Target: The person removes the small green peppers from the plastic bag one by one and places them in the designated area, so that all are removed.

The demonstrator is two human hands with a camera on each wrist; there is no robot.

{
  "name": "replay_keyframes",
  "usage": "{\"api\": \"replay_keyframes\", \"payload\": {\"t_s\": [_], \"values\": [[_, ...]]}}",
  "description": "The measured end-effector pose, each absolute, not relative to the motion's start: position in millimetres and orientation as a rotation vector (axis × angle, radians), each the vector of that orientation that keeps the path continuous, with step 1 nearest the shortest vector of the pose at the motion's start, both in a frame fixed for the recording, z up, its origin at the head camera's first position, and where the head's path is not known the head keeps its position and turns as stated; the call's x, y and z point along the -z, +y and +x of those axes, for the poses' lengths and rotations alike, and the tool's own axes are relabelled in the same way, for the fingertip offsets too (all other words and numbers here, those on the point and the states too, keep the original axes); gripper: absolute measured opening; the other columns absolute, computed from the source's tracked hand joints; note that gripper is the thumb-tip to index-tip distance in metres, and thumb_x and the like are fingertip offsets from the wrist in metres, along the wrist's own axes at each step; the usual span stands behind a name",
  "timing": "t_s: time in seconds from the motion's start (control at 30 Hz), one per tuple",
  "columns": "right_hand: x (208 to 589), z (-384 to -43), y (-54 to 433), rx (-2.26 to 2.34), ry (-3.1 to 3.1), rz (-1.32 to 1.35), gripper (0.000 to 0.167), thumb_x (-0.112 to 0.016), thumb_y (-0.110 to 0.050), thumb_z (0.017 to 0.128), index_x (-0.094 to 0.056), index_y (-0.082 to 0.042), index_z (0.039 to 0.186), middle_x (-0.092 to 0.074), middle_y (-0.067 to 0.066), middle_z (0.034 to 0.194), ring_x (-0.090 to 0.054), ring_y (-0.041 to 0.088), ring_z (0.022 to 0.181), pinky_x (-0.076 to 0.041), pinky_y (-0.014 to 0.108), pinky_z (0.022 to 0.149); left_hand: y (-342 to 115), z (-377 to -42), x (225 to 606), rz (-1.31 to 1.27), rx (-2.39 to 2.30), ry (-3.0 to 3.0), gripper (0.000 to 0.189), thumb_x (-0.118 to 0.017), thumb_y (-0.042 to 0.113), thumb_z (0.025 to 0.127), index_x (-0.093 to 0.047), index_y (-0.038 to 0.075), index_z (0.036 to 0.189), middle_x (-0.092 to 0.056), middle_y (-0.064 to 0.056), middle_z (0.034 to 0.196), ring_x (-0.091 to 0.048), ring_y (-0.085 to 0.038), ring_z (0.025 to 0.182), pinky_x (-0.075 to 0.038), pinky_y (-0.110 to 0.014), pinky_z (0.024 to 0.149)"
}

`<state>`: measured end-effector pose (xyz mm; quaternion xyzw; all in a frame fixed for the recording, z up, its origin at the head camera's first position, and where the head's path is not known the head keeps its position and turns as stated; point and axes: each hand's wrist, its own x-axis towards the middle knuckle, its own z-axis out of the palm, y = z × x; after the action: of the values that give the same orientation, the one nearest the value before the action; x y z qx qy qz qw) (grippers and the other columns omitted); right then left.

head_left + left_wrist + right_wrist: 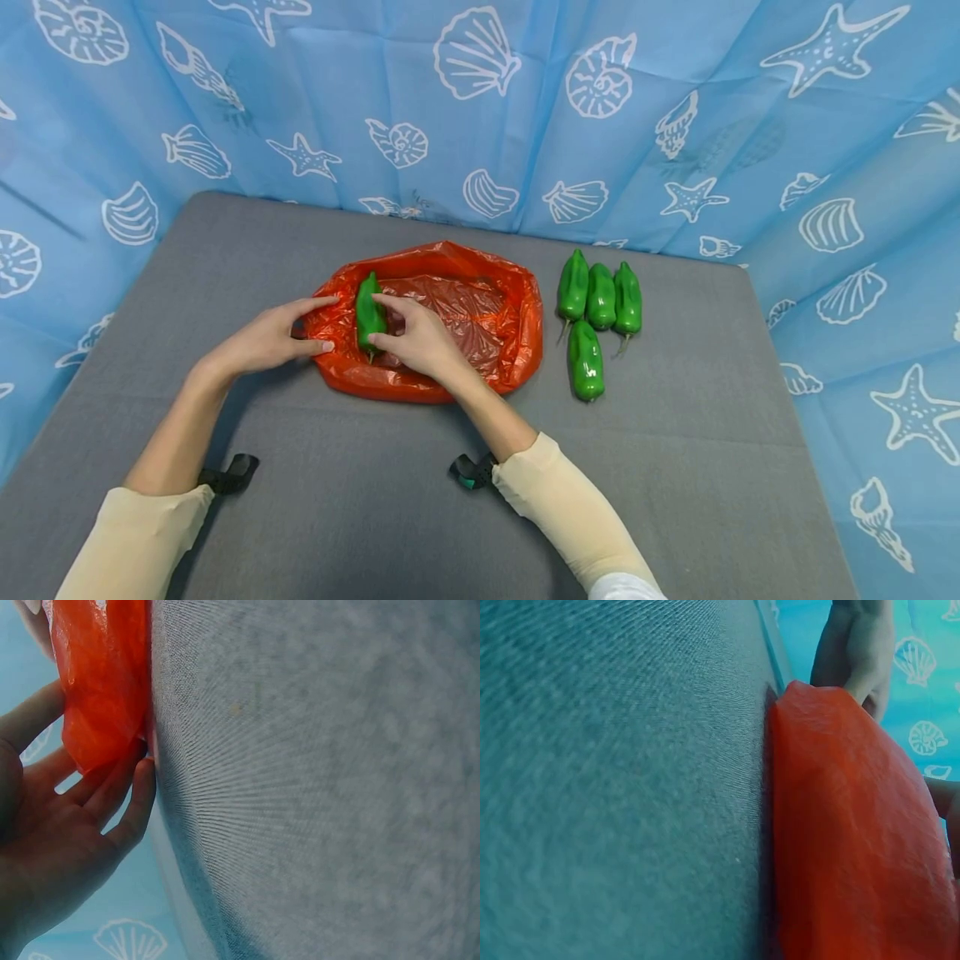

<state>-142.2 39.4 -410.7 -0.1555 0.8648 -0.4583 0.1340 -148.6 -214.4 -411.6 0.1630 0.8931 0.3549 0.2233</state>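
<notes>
A red plastic bag (442, 392) lies on the grey table with its mouth spread wide. Inside its left end is a green pepper (366, 310), which my right hand (423, 337) holds between thumb and fingers. My left hand (273, 333) grips the bag's left rim, thumb and forefinger apart over it. From the left wrist view, the fingers of that hand (82, 802) reach around the end of the bag (105, 682). In the right wrist view, the bag's side (855, 832) hides the pepper and most of the right hand.
Several more green peppers (602, 296) lie together to the right of the bag, one of them (585, 361) nearer me. The grey table (675, 467) reaches back to a blue curtain (525, 108) printed with white shells and starfish.
</notes>
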Motion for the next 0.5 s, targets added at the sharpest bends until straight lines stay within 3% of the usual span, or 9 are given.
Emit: {"api": "replay_keyframes", "payload": {"t_s": [0.13,0.27,0.5], "values": [[414,-143,36,1.304,2.527,-0.461,0.061,-0.075,-0.023,0.091,-0.051,-0.018,0.147,-0.054,0.005,0.143,-0.061,0.021,0.110,-0.050,0.029,0.084,-215,-149,412,0.456,-0.987,2.463,0.069,-0.067,0.025,0.097,-0.034,0.010,0.155,-0.028,-0.029,0.155,-0.037,-0.044,0.134,-0.030,-0.066,0.106],[416,-144,33,1.245,2.556,-0.478,0.065,-0.075,-0.024,0.091,-0.048,-0.018,0.149,-0.045,0.003,0.152,-0.056,0.020,0.121,-0.048,0.031,0.094,-215,-149,413,0.468,-0.987,2.466,0.069,-0.067,0.024,0.097,-0.033,0.009,0.155,-0.028,-0.030,0.155,-0.032,-0.047,0.138,-0.029,-0.066,0.107],[421,-146,27,1.149,2.570,-0.493,0.069,-0.075,-0.027,0.091,-0.043,-0.020,0.152,-0.034,0.002,0.159,-0.047,0.024,0.134,-0.043,0.039,0.105,-215,-149,413,0.480,-0.988,2.480,0.068,-0.067,0.018,0.096,-0.034,0.007,0.154,-0.030,-0.030,0.154,-0.034,-0.047,0.136,-0.030,-0.066,0.106]]}}
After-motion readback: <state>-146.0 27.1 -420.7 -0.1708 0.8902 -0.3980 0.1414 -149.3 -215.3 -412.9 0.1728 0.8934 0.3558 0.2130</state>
